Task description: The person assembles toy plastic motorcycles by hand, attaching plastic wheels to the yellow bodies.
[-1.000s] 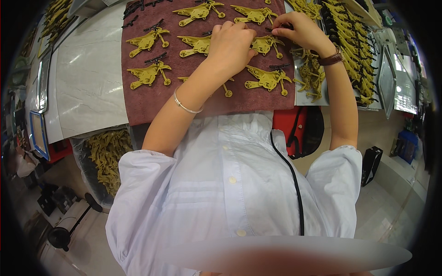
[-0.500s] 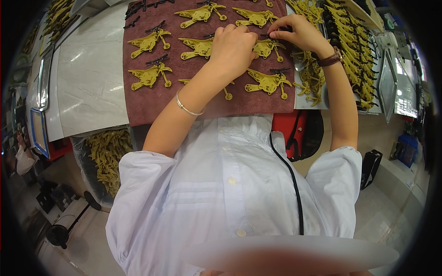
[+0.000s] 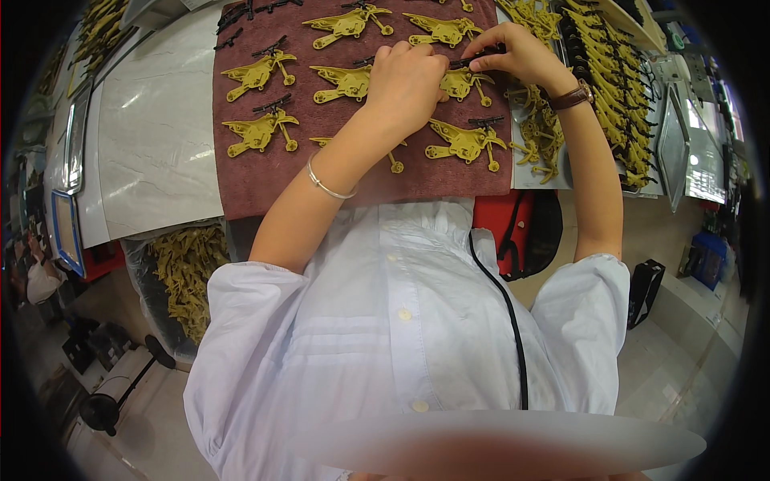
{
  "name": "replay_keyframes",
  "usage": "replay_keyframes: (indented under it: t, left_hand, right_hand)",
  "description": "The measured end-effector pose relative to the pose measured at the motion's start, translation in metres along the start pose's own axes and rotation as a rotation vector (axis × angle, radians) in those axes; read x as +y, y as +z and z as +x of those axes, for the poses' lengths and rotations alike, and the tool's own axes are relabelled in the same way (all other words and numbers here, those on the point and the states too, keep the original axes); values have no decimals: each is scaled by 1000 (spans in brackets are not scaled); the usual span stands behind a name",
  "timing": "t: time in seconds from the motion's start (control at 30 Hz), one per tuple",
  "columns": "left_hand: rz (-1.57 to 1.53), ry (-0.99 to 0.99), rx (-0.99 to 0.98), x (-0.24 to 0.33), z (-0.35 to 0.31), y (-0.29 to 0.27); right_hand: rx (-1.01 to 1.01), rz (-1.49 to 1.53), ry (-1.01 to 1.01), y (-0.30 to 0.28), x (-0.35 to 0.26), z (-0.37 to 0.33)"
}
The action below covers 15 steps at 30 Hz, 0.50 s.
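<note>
My left hand [image 3: 405, 86] is closed over the left end of a yellow-green plastic part [image 3: 461, 86] lying on a maroon cloth [image 3: 353, 180]; its fingertips are mostly hidden. Just above that part, my right hand [image 3: 517, 60] pinches a thin black rod-like piece [image 3: 463, 62] between thumb and fingers. The black piece lies along the upper edge of the yellow-green part; whether they are joined cannot be made out. Similar yellow-green parts, most with a black piece beside them, are laid in rows, such as one [image 3: 467, 143] nearer me and another [image 3: 261, 132] to the left.
Loose yellow-green pieces [image 3: 541, 132] lie right of the cloth, next to a rack of stacked parts with black ends [image 3: 613, 104]. More black pieces [image 3: 237, 14] sit at the cloth's far left. Below the table's left side, a lined bin [image 3: 144, 280] holds many yellow-green pieces.
My right hand's fingers have shifted slightly, and more of the black piece now shows at their tips. The left hand stays in place.
</note>
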<state>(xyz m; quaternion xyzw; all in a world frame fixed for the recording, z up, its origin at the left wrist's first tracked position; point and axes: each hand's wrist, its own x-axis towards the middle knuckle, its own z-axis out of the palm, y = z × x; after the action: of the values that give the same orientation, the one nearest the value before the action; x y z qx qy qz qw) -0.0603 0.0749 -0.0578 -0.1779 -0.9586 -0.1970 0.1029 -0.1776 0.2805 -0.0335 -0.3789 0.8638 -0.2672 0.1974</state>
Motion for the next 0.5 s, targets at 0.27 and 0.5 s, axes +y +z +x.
replay_keyframes:
  t: [0.27,0.5]
  left_hand:
    - [5,31,62,-1,-4,3]
    - [-44,45,92,0,1,-6]
  right_hand:
    - [94,191,41,-4,-5,-15]
    - [90,761,170,-7,-31,-27]
